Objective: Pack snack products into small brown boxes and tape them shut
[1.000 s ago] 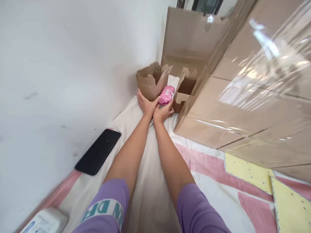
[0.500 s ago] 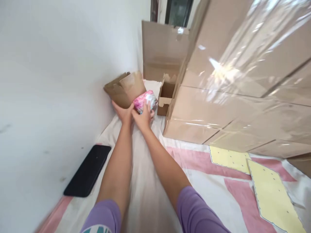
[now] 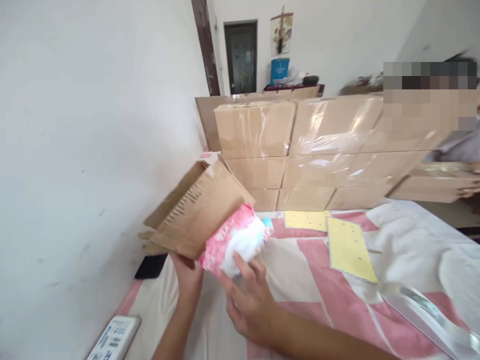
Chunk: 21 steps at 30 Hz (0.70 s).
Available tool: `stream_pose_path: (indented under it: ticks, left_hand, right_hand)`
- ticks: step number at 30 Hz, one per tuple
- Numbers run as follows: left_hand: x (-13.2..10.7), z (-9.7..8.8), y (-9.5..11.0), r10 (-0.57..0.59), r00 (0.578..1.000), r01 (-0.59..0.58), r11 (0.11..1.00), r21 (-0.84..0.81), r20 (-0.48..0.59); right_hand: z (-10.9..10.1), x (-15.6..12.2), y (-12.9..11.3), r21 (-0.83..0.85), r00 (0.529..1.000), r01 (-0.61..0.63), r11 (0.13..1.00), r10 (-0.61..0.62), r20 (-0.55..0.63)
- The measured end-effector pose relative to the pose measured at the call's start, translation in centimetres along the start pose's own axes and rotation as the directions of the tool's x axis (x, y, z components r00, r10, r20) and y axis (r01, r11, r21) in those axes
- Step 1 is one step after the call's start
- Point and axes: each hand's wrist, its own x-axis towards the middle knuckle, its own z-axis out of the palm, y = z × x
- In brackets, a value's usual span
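My left hand (image 3: 186, 282) grips the lower end of an open cardboard box (image 3: 204, 212), its fingers partly hidden under the box. The box is tilted, with torn flaps and a row of dark marks along one edge. Against the box's side lies a pink and white plastic packet (image 3: 234, 240), slightly blurred. My right hand (image 3: 251, 295) holds this packet, thumb and fingers pressed on its near side. Just left of the box's lower end, a black phone (image 3: 150, 266) rests on the cloth by the wall.
Taped cardboard boxes (image 3: 255, 130) form a stack behind. Yellow sheets (image 3: 350, 250) lie on the pink and white cloth (image 3: 318, 270). A white printed box (image 3: 114, 340) is at lower left, a tape roll (image 3: 431, 310) at lower right. At far right, another person's hand (image 3: 468, 191) touches a carton.
Both hands have brought the cardboard box and packet up and closer to me. My view has lifted, so the room behind, another person, and the white printed box now show.
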Motion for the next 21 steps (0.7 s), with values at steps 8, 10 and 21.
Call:
stream_pose_path:
  ticks: [8,10,21]
  left_hand:
    - [-7.5,12.4,-2.4,-0.002,0.791,0.084,0.991,-0.105,0.612]
    - [-6.5,13.2,-2.3,0.077,0.733,0.026,0.990,-0.142,0.675]
    - [-5.5,11.2,-2.0,0.130,0.702,0.038,0.975,-0.219,0.700]
  right_hand:
    - [-9.1,-16.0,2.1,-0.327,0.951,-0.211,0.921,0.271,0.149]
    - [-12.3,-15.3,2.5,-0.304,0.903,-0.268,0.914,0.348,0.251]
    - [-16.5,-7.5,6.9,-0.304,0.655,-0.165,0.938,0.335,0.678]
